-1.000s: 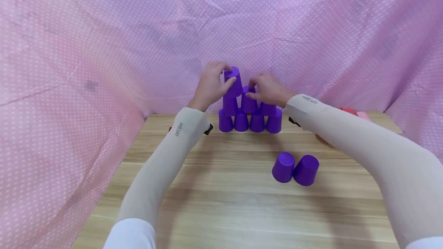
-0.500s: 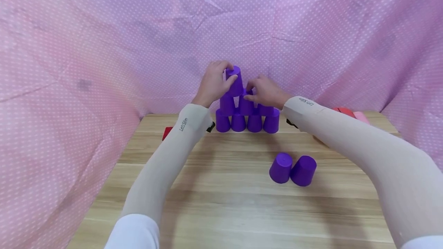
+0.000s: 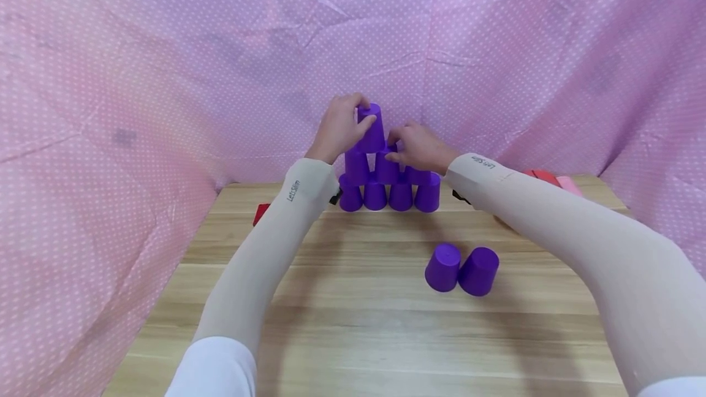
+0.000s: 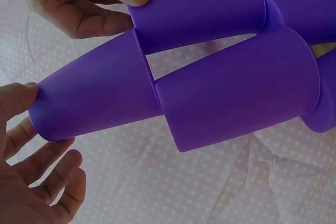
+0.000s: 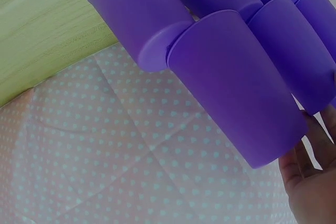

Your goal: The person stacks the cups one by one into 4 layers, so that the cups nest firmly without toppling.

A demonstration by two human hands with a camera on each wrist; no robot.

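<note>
Upside-down purple cups form a tiered stack at the back of the table. In the head view my left hand (image 3: 336, 130) pinches the top cup (image 3: 372, 136) between thumb and fingers. The left wrist view shows that cup's rim (image 4: 149, 77) meeting the bases of two second-row cups. My right hand (image 3: 421, 147) holds the middle second-row cup (image 3: 388, 170) near its base, thumb on one side and fingers on the other. Beside its fingers, the right second-row cup (image 5: 236, 87) fills the right wrist view. Below stands the bottom row (image 3: 375, 196).
Two more upside-down cups, a left one (image 3: 443, 268) and a right one (image 3: 478, 272), stand side by side nearer me. Red objects lie at the left (image 3: 260, 213) and behind my right forearm (image 3: 543, 176). A pink dotted cloth (image 3: 353, 29) hangs behind the wooden table (image 3: 353, 323).
The top cup has shifted slightly right over the gap between the left and middle second-row cups. My right hand keeps its place at the middle cup. The head view has turned slightly.
</note>
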